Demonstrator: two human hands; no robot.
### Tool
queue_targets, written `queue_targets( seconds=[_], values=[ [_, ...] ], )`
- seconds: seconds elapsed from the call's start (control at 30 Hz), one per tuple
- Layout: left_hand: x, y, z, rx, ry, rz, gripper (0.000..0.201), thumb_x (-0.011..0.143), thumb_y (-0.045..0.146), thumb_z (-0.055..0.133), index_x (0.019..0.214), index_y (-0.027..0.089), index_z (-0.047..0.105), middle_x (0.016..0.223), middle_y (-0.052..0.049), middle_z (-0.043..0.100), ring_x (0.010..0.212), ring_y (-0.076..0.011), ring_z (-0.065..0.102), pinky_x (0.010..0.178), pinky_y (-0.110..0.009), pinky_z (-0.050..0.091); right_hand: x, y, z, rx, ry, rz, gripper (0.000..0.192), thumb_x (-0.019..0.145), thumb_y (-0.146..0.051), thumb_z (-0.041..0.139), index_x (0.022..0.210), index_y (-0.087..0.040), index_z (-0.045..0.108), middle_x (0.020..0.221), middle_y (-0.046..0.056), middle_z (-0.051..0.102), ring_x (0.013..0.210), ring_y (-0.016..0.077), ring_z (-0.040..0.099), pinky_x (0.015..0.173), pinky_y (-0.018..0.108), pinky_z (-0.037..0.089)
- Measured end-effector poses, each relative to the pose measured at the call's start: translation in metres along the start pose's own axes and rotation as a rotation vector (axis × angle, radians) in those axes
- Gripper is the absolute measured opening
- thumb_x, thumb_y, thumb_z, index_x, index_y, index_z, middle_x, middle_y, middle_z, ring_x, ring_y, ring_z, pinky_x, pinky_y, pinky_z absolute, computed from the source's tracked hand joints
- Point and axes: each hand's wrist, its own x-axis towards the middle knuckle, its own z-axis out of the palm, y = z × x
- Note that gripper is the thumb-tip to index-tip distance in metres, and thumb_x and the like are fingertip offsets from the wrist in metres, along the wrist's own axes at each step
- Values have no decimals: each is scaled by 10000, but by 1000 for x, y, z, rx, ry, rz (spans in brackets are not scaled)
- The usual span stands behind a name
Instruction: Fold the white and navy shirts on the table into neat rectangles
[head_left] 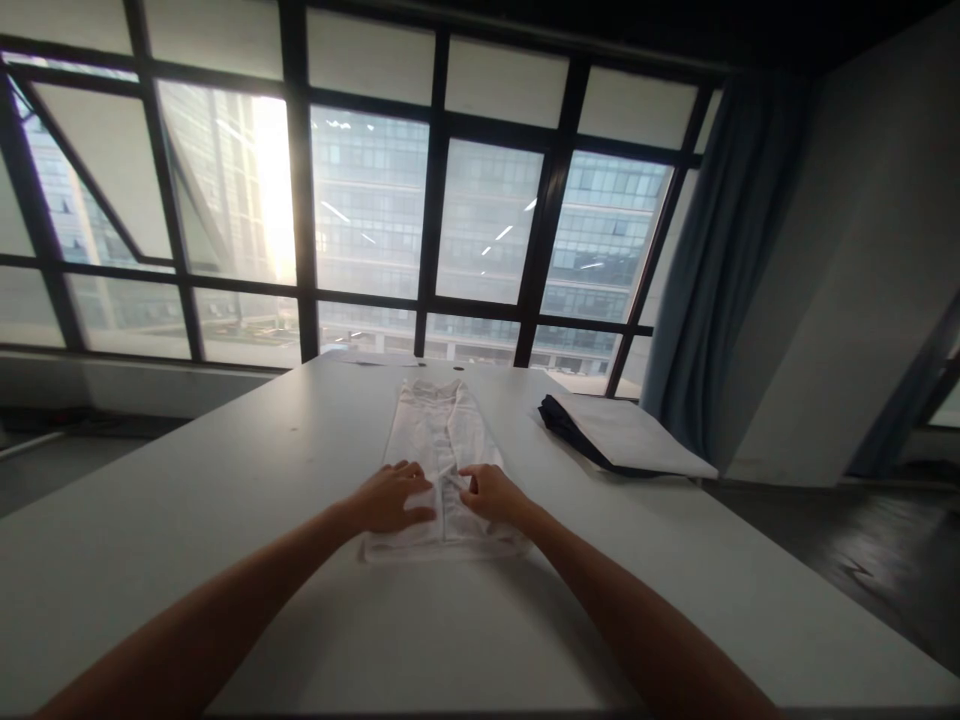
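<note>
Both hands are resting on a white shirt (442, 455) without clamping it. The left hand (390, 497) is lying palm-down, fingers spread flat on the fabric. The right hand (491, 493) is pressing beside the centre placket, fingers curled; whether it is pinching cloth cannot be determined. The shirt is lying lengthwise on the white table (225, 480), extending away from the hands. Both forearms are converging, outstretched.

Our left hand (390, 497) lies flat on near end of white garment (442, 440); right hand (491, 493) beside it, fingertips pinching centre fold. Garment stretches toward 12 o'clock on white bench (225, 500). Dark folder under white sheet (626, 435) at 2 o'clock.
</note>
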Motion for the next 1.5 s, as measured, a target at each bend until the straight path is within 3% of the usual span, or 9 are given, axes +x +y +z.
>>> queue_targets(
  seconds=[0.23,0.37,0.5,0.67,0.97,1.17,1.33,1.43,1.5],
  values=[
    [-3,34,-9,-71,-104,21,509,777,587,626,1132,223,655,1009,-67,684,910,-237,634,787,-308,463,-12,7,-29,195,-415,-61,419,863,-365,633,1191,-107,669,773,41,710,614,136,632,594,220,471],
    [-1,31,-9,-193,-118,43,291,818,419,603,971,193,703,801,-23,695,719,-162,606,676,-251,426,-14,24,-50,81,-264,-144,523,788,-456,712,1211,-153,666,1104,118,690,994,237,648,899,337,487],
    [2,24,-10,-346,-132,47,255,838,359,548,800,155,695,661,4,639,609,-113,516,588,-214,371,-16,42,-52,-140,-413,-100,1155,551,-603,838,1511,-189,347,1583,142,197,1457,332,148,1185,449,145],
    [4,22,-9,-551,-1,-26,297,845,387,507,781,130,642,671,6,588,629,-111,471,592,-215,367,-18,46,-43,-223,-629,-42,1336,550,-773,738,1567,-206,85,1605,103,-71,1467,332,-63,1186,503,6],
    [3,1,-28,-774,-77,37,429,786,562,611,729,137,604,624,21,535,597,-100,431,562,-219,358,-21,40,-48,-235,-659,-31,1393,481,-760,780,1566,-210,101,1609,105,-40,1464,361,-11,1191,486,51],
    [2,22,-9,-611,16,71,305,862,412,557,766,137,645,684,6,620,634,-108,502,612,-216,396,-21,45,-48,-167,-584,-46,1315,472,-695,826,1544,-197,251,1604,120,86,1459,357,107,1185,445,159],
    [7,21,6,-491,-207,165,286,899,343,514,817,156,714,690,1,685,627,-111,581,629,-199,436,-8,56,-36,-130,-144,-146,597,905,-612,494,1314,-192,607,1389,114,535,1289,281,480,1105,402,331],
    [14,0,11,-340,12,90,409,970,410,387,1016,168,714,975,-67,738,923,-181,648,861,-283,476,2,58,-16,-189,92,-167,612,957,-541,432,1413,-137,493,1457,142,453,1362,255,390,1142,402,262],
    [16,-14,18,-185,96,45,475,973,478,373,1272,196,610,1342,-98,604,1276,-234,499,1080,-369,351,6,56,-3,-240,39,-165,680,955,-563,424,1481,-134,393,1538,142,318,1433,261,255,1174,445,167]
  ],
)
